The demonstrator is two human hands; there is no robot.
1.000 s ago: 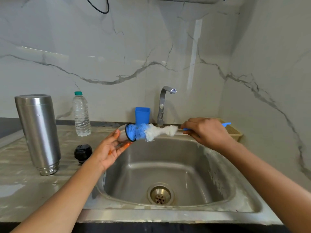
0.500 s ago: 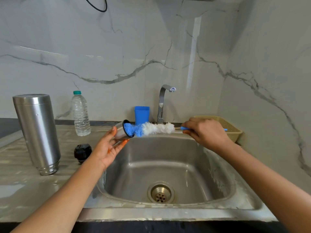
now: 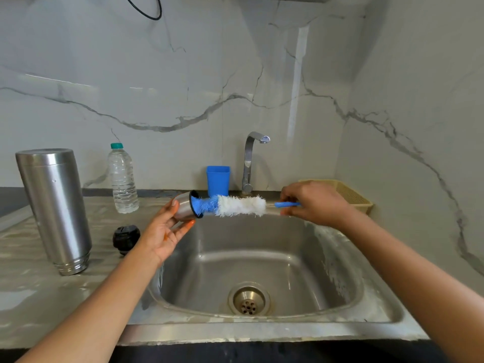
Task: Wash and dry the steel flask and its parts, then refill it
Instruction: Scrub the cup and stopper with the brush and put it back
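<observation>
Over the sink (image 3: 327, 271), a cup (image 3: 183, 208) held in left grip (image 3: 165, 231) is scrubbed with brush (image 3: 241, 205) pinched in right grip (image 3: 314, 203); drying, refilling judged outstanding.

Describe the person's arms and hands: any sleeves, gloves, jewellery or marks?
Both arms are bare: no sleeve reaches the left forearm or right forearm, and no gloves, watch, bracelet or rings show. The left hand has orange staining on a fingertip and the palm; the right hand seems to have an orange fingertip too.
</observation>
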